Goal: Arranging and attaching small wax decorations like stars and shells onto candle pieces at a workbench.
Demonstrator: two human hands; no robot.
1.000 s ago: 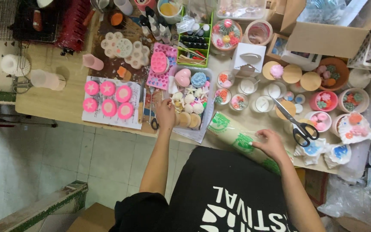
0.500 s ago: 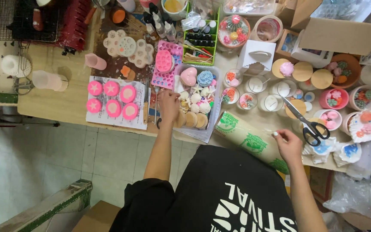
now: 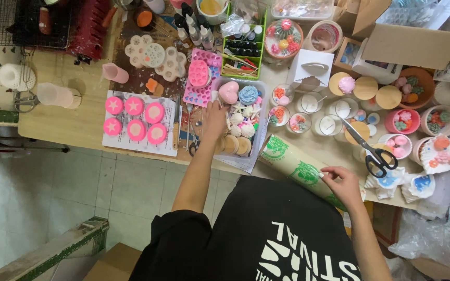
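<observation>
The right hand (image 3: 342, 184) is gripping a beige paper roll with green prints (image 3: 298, 169), lying just right of the clear plastic tray of small wax shapes (image 3: 241, 119). The left hand (image 3: 215, 117) is resting open-fingered on that tray's left edge.

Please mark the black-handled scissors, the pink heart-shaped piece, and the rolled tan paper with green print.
Black-handled scissors (image 3: 366, 144): head view, on the blades near the pivot.
Pink heart-shaped piece (image 3: 228, 92): head view, on its top face.
Rolled tan paper with green print (image 3: 294, 167): head view, mid-roll, left of the right hand (image 3: 342, 184).

Open brown cardboard box (image 3: 410, 44) upper right, white tissue box (image 3: 312, 70) upper centre, tan roll with green printed emblems (image 3: 300, 169) lower centre
</observation>
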